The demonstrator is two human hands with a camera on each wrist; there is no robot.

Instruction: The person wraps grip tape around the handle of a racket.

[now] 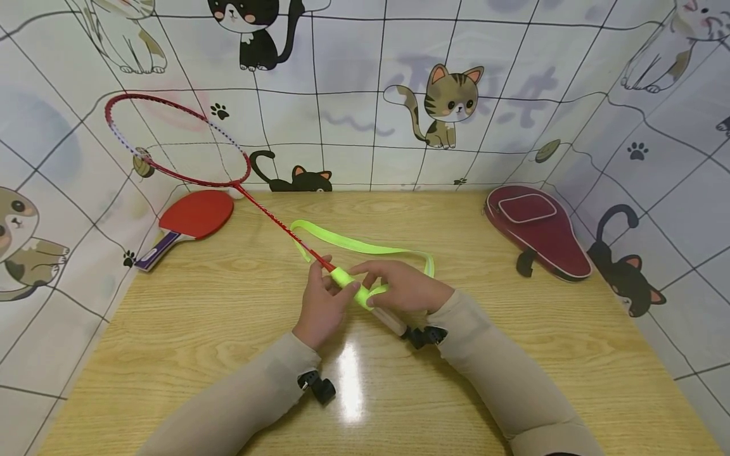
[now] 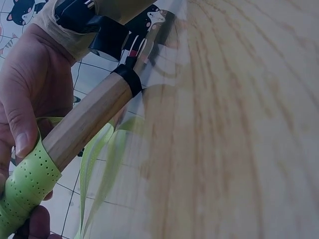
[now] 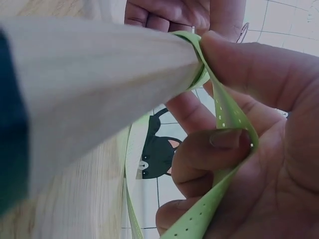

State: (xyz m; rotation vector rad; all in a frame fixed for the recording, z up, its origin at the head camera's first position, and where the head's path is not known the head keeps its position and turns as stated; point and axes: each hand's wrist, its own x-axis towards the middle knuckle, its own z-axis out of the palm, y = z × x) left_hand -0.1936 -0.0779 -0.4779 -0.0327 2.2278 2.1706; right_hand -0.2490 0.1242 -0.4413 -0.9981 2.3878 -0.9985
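Holding a racket (image 1: 274, 218) and its green tape (image 1: 342, 240), two hands meet over the table (image 1: 171, 335).
The racket slants across the middle, its handle (image 1: 390, 320) part taped, part bare wood towards the butt. The left hand (image 1: 325, 304) has thumb and fingers clamped on the taped part; the right hand (image 1: 406, 286) pinches the tape at the wrap's lower edge, fingers curled round the strip and hiding some of it from the head view. The loose strip loops beyond the handle to the shaft, in the way there. A red paddle (image 1: 199, 212) lies at left, just below the racket's head; a dark red case (image 1: 536, 234) lies at right, well apart, by the cat-print wall (image 1: 353, 63).
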